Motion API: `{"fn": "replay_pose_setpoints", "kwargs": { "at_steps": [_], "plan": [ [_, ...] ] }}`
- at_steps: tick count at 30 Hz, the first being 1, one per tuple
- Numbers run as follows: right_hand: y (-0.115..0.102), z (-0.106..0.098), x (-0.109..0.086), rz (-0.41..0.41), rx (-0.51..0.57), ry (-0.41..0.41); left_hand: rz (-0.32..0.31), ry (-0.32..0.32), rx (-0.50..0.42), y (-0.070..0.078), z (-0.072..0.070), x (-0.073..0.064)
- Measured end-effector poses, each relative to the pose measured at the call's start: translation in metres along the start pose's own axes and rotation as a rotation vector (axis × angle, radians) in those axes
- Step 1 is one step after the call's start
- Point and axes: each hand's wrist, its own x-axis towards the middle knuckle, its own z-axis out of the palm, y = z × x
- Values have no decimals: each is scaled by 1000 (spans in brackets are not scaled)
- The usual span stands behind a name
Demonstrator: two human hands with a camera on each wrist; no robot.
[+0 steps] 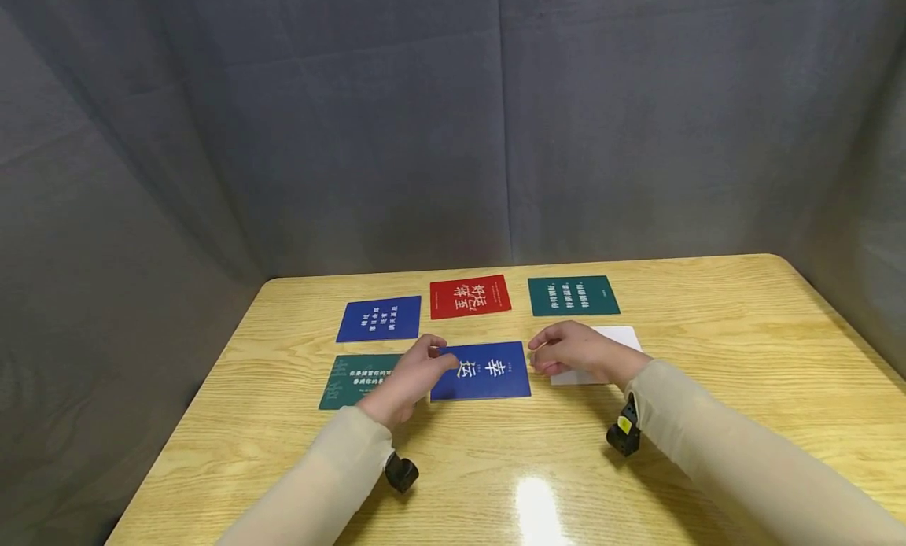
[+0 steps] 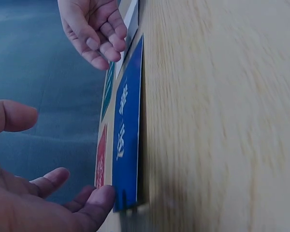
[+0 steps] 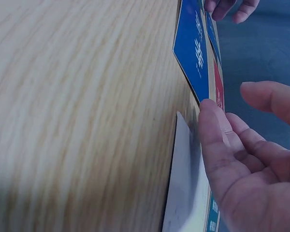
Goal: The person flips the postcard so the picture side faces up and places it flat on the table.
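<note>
A blue card (image 1: 488,377) with white characters lies face up between the two hands. Around its left end my left hand (image 1: 414,373) hovers with loosely bent, parted fingers; whether a fingertip touches the card I cannot tell. My right hand (image 1: 583,353) is by the card's right end, above a white card (image 1: 626,337) that it partly covers. In the right wrist view the fingers (image 3: 215,130) are spread and hold nothing. Under the left hand, a dark green card (image 1: 343,385) with white writing is partly hidden.
Along the back of the wooden table (image 1: 708,420) lie another blue card (image 1: 378,319), a red card (image 1: 470,296) and a green card (image 1: 573,296). A grey curtain (image 1: 375,137) hangs behind the table. Light glares off the table's front.
</note>
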Motion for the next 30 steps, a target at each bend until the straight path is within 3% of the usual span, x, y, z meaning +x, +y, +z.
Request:
{"fn": "replay_pose_setpoints", "kwargs": {
  "at_steps": [4, 10, 20, 30],
  "plan": [
    [2, -7, -5, -19, -4, 4, 28, -22, -9, 5, 6, 2],
    [7, -20, -9, 30, -26, 60, 30, -61, -51, 14, 16, 7],
    [12, -43, -23, 52, -41, 89, 1, -97, -127, 32, 39, 13],
    [17, -56, -31, 56, -71, 100, -41, -129, -151, 40, 62, 19]
  ]
}}
